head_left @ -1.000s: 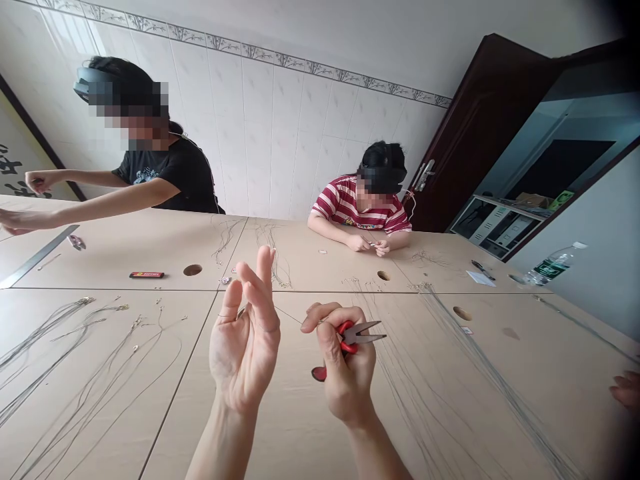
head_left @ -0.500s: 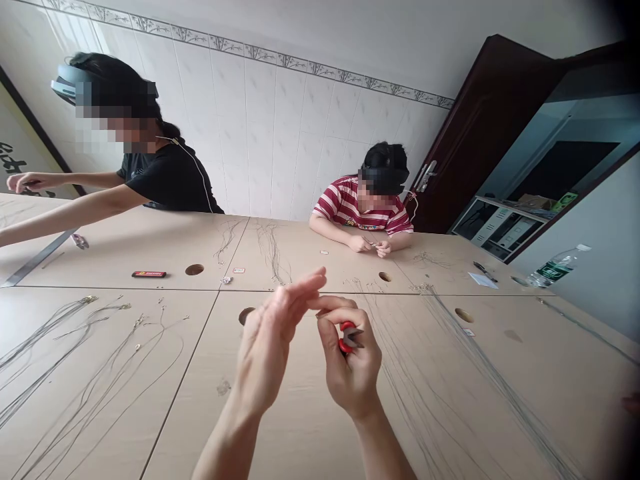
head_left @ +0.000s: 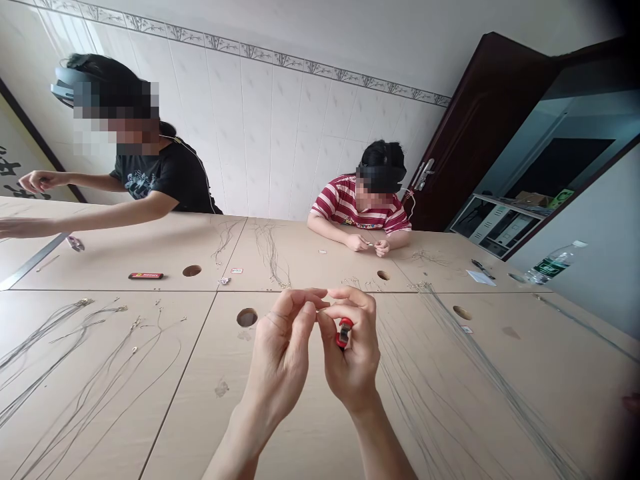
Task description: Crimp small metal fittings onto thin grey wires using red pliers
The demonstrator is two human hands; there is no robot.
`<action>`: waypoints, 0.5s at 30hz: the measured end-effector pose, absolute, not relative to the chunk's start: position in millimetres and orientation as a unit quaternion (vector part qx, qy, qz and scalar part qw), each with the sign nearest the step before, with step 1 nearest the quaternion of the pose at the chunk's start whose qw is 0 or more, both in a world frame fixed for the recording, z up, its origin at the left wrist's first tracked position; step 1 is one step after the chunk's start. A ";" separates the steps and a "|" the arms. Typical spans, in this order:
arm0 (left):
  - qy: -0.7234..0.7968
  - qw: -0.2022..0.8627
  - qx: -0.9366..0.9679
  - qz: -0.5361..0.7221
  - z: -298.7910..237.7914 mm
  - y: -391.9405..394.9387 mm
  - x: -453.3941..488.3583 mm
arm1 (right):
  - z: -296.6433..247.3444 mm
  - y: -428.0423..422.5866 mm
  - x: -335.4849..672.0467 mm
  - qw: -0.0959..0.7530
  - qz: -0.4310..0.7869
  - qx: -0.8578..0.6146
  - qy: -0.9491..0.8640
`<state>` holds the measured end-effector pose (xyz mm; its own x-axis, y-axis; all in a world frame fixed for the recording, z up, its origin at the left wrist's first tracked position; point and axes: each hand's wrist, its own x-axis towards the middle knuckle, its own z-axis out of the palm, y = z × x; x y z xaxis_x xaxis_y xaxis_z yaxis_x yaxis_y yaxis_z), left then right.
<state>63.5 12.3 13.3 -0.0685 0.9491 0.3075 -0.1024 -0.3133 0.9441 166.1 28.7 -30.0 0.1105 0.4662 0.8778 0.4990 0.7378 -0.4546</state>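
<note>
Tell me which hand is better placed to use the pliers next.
Right, I'd judge: the right hand has the pliers in its grip. The left hand is raised close beside it, with no tool visible in it.

Over the table (head_left: pixel 280 443), the left hand (head_left: pixel 283 343) sits just beside the right hand (head_left: pixel 356 363), which holds the pliers (head_left: pixel 344 332), with cords (head_left: pixel 75 305) lying to the left, a strand bundle (head_left: pixel 470 337) to the right, a bottle (head_left: pixel 552 267) at the far right, and one co-worker (head_left: pixel 167 170) behind at left, another co-worker (head_left: pixel 340 200) right of centre.
</note>
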 end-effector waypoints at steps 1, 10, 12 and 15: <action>0.399 0.434 0.531 0.609 12.9 12.7 63.2 | -30.4 28.7 166.2 0.652 -0.014 -0.360 -0.667; 0.384 0.426 0.558 0.600 6.5 17.6 56.3 | -30.3 27.3 166.3 0.650 0.016 -0.359 -0.669; 0.386 0.406 0.573 0.598 5.6 18.5 55.1 | -29.9 28.0 166.2 0.649 0.023 -0.361 -0.669; 0.388 0.395 0.585 0.592 5.2 19.8 54.1 | -30.2 29.3 166.6 0.643 0.029 -0.370 -0.670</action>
